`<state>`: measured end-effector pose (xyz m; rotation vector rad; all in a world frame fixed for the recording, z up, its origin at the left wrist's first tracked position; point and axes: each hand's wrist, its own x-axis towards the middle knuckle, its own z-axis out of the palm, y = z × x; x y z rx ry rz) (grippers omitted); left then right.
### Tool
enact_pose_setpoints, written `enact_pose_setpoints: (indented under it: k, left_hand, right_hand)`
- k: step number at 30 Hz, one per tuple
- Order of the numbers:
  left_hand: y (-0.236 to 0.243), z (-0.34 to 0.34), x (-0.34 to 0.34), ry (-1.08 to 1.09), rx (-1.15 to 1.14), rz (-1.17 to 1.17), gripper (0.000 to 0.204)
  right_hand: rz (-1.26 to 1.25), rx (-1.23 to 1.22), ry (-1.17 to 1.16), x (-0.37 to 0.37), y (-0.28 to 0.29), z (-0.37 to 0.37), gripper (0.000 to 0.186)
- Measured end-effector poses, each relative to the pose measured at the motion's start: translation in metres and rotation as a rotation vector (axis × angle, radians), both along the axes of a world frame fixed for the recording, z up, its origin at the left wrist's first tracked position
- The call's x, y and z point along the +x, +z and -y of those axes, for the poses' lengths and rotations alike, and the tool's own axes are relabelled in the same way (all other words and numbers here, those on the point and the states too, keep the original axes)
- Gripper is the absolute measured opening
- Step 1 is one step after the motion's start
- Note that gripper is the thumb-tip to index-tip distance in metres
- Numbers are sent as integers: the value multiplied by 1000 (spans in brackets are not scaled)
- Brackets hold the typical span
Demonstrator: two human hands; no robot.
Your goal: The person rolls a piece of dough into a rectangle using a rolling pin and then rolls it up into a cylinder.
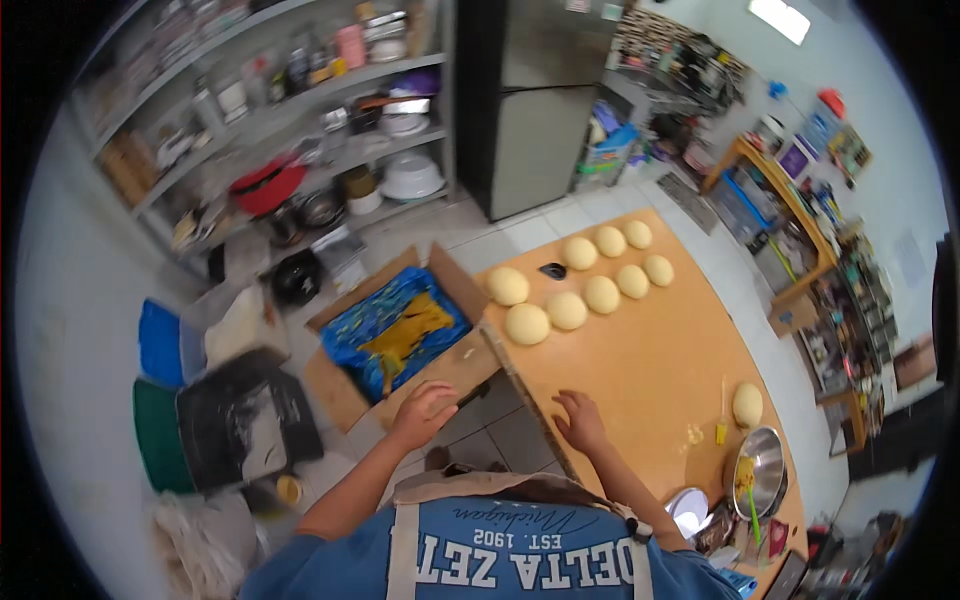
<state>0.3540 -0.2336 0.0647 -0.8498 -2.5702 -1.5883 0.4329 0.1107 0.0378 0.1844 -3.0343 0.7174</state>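
My left hand [425, 414] is above the near flap of a cardboard box [463, 362], fingers stretched out and holding nothing. A blue plastic bag [345, 335] lines the box, with a soft yellow mass [408, 332] inside it. My right hand [580, 421] is at the left edge of the wooden table [640, 365], its fingers apart and nothing in them. Several round, pale yellow dough balls [568, 310] stand in two rows on the far part of the table. Another dough ball [747, 406] sits at the right edge, beside a yellow-headed brush [721, 432].
A steel bowl [768, 462] with a green-handled utensil [754, 515] stands at the table's near right. Black [205, 425] and green tubs are on the left floor. Shelves [300, 85] and a dark fridge [545, 130] line the back. A small black object [552, 271] lies among the dough balls.
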Motion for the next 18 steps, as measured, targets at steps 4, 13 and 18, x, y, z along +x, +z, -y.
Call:
enact_pose_setpoints:
  k: [4,13,18]
  left_hand:
    - [-5,83,53,222,-31,96,25]
    - [18,287,121,468,-138,-21,22]
    - [24,405,139,667,-178,40,20]
  right_hand:
    - [-33,-160,127,-53,19,81,34]
    - [-55,42,651,-74,-66,347,32]
    - [-12,263,731,-98,-124,397,36]
